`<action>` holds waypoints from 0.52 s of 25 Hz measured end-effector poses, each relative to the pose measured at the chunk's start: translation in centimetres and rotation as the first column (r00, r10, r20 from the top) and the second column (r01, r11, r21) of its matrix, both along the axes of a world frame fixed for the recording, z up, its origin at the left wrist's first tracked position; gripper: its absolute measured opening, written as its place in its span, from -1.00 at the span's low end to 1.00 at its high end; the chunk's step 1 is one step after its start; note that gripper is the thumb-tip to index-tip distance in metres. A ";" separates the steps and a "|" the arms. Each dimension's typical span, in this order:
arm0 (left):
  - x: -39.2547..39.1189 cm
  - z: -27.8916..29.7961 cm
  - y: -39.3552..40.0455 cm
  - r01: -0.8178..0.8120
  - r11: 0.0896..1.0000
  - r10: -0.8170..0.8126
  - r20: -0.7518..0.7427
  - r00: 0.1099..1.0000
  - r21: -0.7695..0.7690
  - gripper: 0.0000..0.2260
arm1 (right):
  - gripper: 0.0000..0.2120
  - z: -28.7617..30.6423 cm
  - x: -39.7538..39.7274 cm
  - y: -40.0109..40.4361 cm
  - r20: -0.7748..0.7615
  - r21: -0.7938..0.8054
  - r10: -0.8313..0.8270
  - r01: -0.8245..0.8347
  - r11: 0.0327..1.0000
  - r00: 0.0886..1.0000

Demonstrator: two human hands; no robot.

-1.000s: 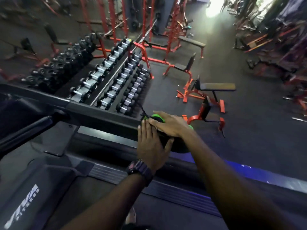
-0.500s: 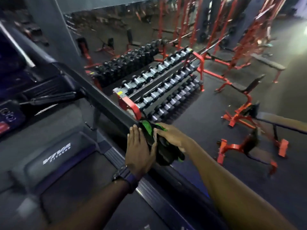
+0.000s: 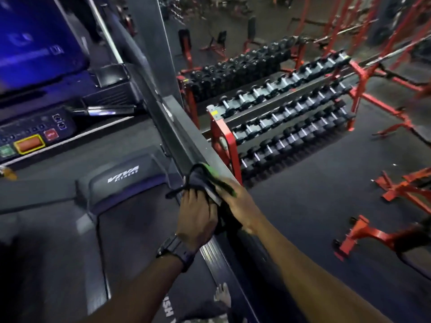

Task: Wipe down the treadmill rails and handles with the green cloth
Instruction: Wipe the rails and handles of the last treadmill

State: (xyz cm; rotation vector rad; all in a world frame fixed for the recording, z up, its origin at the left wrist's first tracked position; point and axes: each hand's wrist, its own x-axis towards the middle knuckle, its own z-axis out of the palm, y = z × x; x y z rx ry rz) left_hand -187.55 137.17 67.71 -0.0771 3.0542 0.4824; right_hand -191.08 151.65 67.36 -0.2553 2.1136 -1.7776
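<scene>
On the treadmill's right-hand rail point(image 3: 186, 134), two hands are working one green cloth point(image 3: 205, 177) forward toward the console point(image 3: 37, 127): the left hand point(image 3: 198, 215) is gripping the dark folds on the belt side, while the right hand point(image 3: 235, 201) is lying over the cloth on the rail's outer side, fingers curving round it. Compared with a second ago, the cloth is sitting farther up the rail, away from its rear end, and the view is swinging round to take in the console, suggesting the rear stretch is done and the upper rail and handles are remaining. One wristwatch point(image 3: 177, 250) is showing on the left wrist. Beyond the rail, one three-tier dumbbell rack point(image 3: 291, 108) is standing on the gym floor point(image 3: 314, 194), among several red benches.
</scene>
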 end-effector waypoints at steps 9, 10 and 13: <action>-1.0 -1.6 1.6 -0.173 0.960 0.215 -0.187 0.959 0.219 -0.33 | -0.52 -2.6 -9.8 -5.4 -0.238 -0.017 0.067 -0.073 0.997 0.969; -1.1 -2.3 1.7 -0.140 0.975 0.179 -0.239 0.954 0.172 -0.31 | -0.55 -3.3 -11.4 -6.4 -0.220 -0.067 0.035 -0.051 0.996 0.975; -1.3 -3.2 1.8 -0.192 0.970 0.229 -0.301 0.926 0.149 -0.33 | -0.68 -5.8 -8.2 -5.1 -0.308 -0.232 0.034 -0.110 0.966 0.951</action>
